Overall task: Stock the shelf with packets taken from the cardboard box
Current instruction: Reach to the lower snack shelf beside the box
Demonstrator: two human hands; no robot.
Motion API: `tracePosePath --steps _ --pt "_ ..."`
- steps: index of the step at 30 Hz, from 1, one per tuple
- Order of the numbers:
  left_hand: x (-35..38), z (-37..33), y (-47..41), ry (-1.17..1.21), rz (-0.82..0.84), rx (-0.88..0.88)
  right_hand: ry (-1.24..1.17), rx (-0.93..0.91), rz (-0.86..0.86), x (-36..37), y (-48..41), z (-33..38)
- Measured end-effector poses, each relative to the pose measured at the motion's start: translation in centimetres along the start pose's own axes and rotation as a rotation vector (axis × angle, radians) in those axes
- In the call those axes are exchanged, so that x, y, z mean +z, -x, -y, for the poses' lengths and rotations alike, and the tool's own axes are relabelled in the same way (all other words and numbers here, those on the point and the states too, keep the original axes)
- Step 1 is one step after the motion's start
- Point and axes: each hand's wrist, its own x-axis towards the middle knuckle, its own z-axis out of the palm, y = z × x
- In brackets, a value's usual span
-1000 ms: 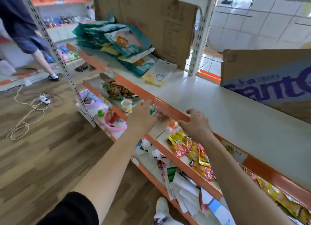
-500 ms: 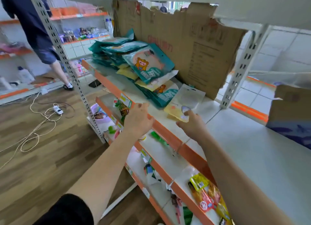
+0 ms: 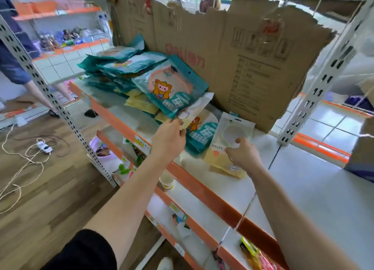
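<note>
A heap of teal packets (image 3: 139, 73) with a cartoon pig lies on the white shelf (image 3: 315, 190) with its orange front edge. My left hand (image 3: 169, 137) pinches the lower corner of a pale white-and-yellow packet (image 3: 197, 108) that sticks out from under the top teal packet (image 3: 171, 85). My right hand (image 3: 242, 155) grips another pale yellow packet (image 3: 230, 140) with a round window, its lower end resting on the shelf. Only a corner of the cardboard box (image 3: 362, 158) shows at the far right edge.
A torn cardboard sheet (image 3: 238, 53) stands behind the packets. A perforated upright (image 3: 321, 75) rises right of it, another upright (image 3: 40, 83) at left. Lower shelves hold small goods and a paper cup (image 3: 168, 181). A person (image 3: 14, 53) stands far left; cables (image 3: 24, 158) lie on the wood floor.
Both hands rose from the shelf's front edge onto the top shelf. My left hand took the pale packet's corner; my right hand closed on the yellow packet with the round window.
</note>
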Motion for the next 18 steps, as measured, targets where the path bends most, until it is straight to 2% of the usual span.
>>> tracePosePath --steps 6,10,14,18 --pt "0.5 -0.2 -6.2 -0.011 0.1 0.167 -0.076 0.204 -0.092 0.0 -2.5 1.6" --pt "1.7 -0.3 -9.2 -0.019 0.214 0.274 -0.156 0.256 -0.152 0.5 -3.7 2.0" --pt "3.5 -0.3 -11.1 -0.139 0.297 0.351 -0.368 0.295 -0.232 0.9 -4.3 2.0" --pt "5.0 0.0 -12.0 -0.389 0.308 0.4 -0.535 0.329 -0.221 1.0 -4.9 2.6"
